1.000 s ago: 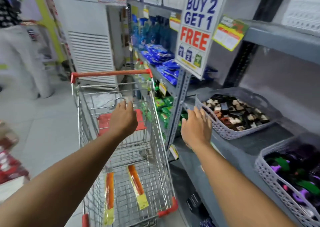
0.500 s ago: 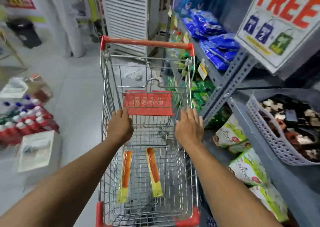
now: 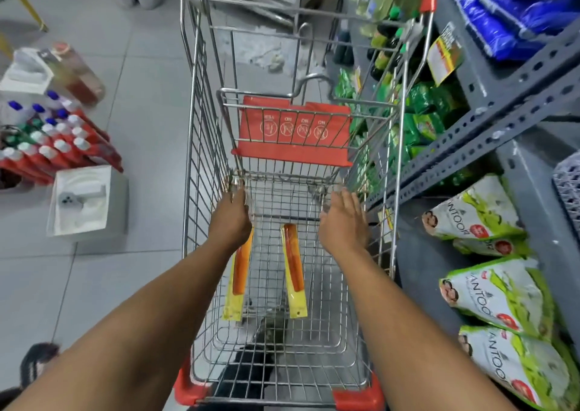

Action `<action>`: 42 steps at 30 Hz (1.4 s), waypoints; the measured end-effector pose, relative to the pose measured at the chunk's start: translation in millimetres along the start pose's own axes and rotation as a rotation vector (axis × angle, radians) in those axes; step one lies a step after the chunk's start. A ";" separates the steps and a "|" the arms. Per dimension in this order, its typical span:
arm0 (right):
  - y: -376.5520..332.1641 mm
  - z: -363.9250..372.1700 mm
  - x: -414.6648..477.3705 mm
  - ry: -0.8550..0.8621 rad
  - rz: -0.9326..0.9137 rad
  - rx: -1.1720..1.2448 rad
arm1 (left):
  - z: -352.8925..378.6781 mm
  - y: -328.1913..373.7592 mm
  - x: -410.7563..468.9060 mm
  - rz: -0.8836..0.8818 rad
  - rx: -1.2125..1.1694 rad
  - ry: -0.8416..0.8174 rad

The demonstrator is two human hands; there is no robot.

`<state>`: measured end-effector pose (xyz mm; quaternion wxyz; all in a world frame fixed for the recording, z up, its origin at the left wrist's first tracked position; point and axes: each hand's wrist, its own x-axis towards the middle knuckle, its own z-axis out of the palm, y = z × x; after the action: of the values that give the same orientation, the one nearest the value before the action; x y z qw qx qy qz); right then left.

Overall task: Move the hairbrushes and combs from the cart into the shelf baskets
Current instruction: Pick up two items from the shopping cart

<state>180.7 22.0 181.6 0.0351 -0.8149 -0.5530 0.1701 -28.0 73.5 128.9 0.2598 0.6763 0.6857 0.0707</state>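
Two packaged combs lie on the wire floor of the cart (image 3: 392, 191), and much around them is only half seen. Far left, a cluster of red bottles (image 3: 53, 147) with white caps is blurred, and a white foam tray (image 3: 84, 200) sits on the floor tiles beside them. At the bottom left corner something dark is cut off by the frame and I cannot tell what it is.

Moving right, the left hand (image 3: 230, 219) reaches down into the cart, its back to the camera, fingers curled downward so the tips are out of sight; whether they grip anything cannot be told. It covers the top end of the left comb (image 3: 240, 272), an orange comb in a yellow sleeve lying lengthwise directly under and behind that hand.

Just beside it, the right comb (image 3: 293, 272) lies parallel, fully visible, between the two hands and touched by neither. The red seat flap (image 3: 295, 134) stands ahead of both.

The right hand (image 3: 343, 219) hovers with fingers spread loosely and empty, near the cart's right side wall, apart from the right comb.

Further right, the grey shelf (image 3: 518, 103) holds green-and-white bags (image 3: 489, 288), and a pale basket (image 3: 569, 188) is cut off at the edge
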 end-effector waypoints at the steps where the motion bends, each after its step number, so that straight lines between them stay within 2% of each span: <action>1: 1.7 6.1 1.1 -0.011 0.003 0.004 | 6.3 -3.8 0.0 -0.020 -0.012 -0.022; 9: 8.4 71.0 11.1 -0.176 0.038 0.005 | 73.1 -33.8 -13.4 -0.208 -0.095 -0.144; 15: 12.4 109.3 12.4 -0.335 0.161 0.031 | 105.7 -48.2 -23.6 -0.345 -0.051 -0.225; 24: 19.6 148.6 6.4 -0.449 0.256 0.166 | 131.5 -64.0 -26.5 -0.386 -0.031 -0.282; 28: 21.4 166.2 5.0 -0.499 0.290 0.173 | 136.1 -65.6 -31.2 -0.324 0.053 -0.259; 34: 16.1 184.1 4.1 -0.490 0.326 0.165 | 137.0 -64.4 -30.7 -0.340 0.163 -0.245; 42: 12.0 183.0 6.8 -0.470 0.395 0.167 | 131.6 -50.9 -18.9 -0.502 0.085 -0.173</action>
<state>135.8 -0.4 5.1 -0.0603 -0.8392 -0.3611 0.4022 -14.8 17.9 -1.5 0.2982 0.4989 0.8095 -0.0831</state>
